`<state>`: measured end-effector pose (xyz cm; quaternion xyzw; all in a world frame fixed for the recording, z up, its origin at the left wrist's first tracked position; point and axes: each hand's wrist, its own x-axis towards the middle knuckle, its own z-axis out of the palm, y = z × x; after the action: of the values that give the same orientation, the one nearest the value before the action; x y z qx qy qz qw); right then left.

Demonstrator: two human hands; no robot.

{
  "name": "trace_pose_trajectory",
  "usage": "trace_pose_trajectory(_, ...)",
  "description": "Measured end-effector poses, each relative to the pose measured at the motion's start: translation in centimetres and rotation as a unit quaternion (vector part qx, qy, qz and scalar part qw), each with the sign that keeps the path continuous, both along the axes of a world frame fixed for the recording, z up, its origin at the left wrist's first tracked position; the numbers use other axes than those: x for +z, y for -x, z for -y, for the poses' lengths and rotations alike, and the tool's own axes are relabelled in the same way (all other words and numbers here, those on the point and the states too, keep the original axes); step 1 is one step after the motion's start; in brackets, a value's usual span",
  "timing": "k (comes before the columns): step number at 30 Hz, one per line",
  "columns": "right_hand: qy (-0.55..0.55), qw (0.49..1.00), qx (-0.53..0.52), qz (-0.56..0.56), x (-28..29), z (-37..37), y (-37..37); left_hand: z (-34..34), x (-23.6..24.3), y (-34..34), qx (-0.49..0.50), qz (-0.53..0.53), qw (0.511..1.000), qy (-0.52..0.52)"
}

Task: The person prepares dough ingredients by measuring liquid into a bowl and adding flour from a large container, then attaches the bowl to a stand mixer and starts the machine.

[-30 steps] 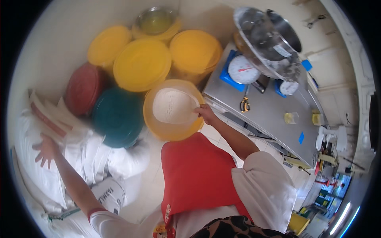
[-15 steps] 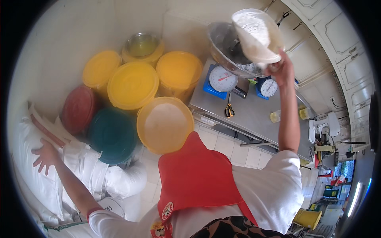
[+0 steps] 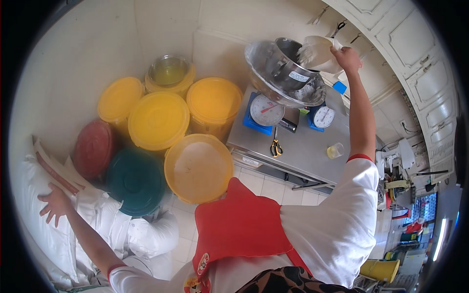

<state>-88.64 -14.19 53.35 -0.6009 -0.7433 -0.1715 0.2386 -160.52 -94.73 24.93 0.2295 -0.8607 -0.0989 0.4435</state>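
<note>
My right hand (image 3: 348,59) grips a cream plastic scoop (image 3: 324,54), tipped so white powder slides from it toward a dark metal pot (image 3: 288,78). The pot stands inside a wide metal bowl (image 3: 255,52) dusted with powder, on a blue dial scale (image 3: 259,128). Far to the left, my left hand (image 3: 55,203) rests with spread fingers on white sacks (image 3: 100,215), holding nothing. Between my arms an uncovered yellow tub (image 3: 198,171) contains more white powder.
Lidded yellow tubs (image 3: 159,119), a green lidded tub (image 3: 137,183) and a red one (image 3: 94,149) crowd the left. On the steel table (image 3: 305,151) are scissors (image 3: 277,146), a second dial scale (image 3: 322,118) and a small cup (image 3: 335,151). White cupboards (image 3: 417,88) line the far right.
My right hand has turned the scoop over from holding its powder level to pouring it at the pot, which shows more plainly now. My left hand stays on the sacks.
</note>
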Motion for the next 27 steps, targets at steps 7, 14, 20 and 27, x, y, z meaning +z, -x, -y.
trace_pose_trajectory(7,0.026,0.999,0.006,0.046,-0.4,-1.4,2.4,0.8,-0.2,0.6,0.008,0.001,1.000,0.008)
trace_pose_trajectory(14,0.010,0.995,0.013,0.100,-0.4,-0.6,3.9,0.4,0.3,-0.3,-0.007,-0.003,1.000,0.006)
trace_pose_trajectory(20,-0.046,0.984,0.037,0.167,-0.9,-0.7,3.6,0.0,0.1,-0.4,-0.026,-0.006,1.000,-0.003)
trace_pose_trajectory(27,-0.082,0.966,0.048,0.242,-1.1,0.6,4.6,0.9,-0.3,0.4,-0.022,-0.010,1.000,0.006)
